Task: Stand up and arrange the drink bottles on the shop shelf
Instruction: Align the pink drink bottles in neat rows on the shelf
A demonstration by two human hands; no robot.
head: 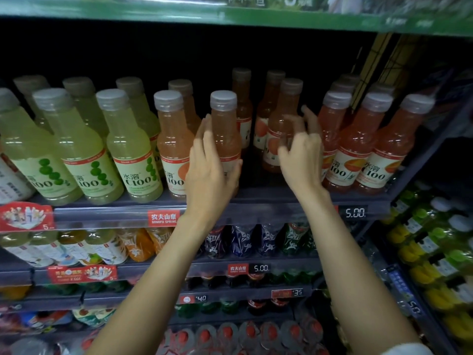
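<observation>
On the top shelf [268, 194] stand rows of grey-capped drink bottles: green ones on the left, orange ones in the middle and on the right. My left hand [212, 170] wraps around the lower body of a front-row orange bottle [225, 124], thumb on its right side. My right hand [302, 152] reaches into the gap to the right, fingers spread and slightly blurred, just in front of another orange bottle [281, 124] standing further back. Whether those fingers touch that bottle is unclear.
Green bottles [76, 155] fill the shelf's left half and orange bottles [358, 149] crowd its right end. A dark gap lies between my hands. Lower shelves hold more drinks behind price tags [354, 212]. A side rack [435, 252] of yellow and green bottles stands at right.
</observation>
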